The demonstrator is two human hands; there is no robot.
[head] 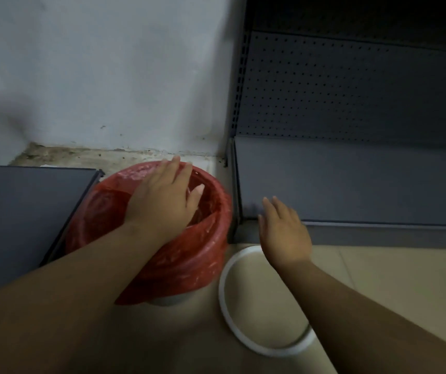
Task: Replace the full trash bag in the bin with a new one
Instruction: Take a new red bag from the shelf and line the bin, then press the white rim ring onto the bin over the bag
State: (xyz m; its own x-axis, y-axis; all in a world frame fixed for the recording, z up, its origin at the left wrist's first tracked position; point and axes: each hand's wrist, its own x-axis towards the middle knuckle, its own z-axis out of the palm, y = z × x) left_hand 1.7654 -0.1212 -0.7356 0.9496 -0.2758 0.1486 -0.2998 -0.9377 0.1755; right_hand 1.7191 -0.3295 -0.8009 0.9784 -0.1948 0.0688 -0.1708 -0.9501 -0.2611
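Note:
A small white bin stands on the floor in a corner, lined with a red plastic bag folded down over its rim. My left hand hovers over the bin's mouth, fingers spread, fingertips reaching toward the bag's far inner side. It holds nothing that I can see. My right hand is open in the air to the right of the bin, above a white ring that lies flat on the floor. The bin's inside is mostly hidden by my left hand.
A grey shelf base with a perforated back panel stands at the right. A second grey shelf panel lies close at the bin's left. A white wall with a dirty base is behind. Beige floor tiles stretch to the right.

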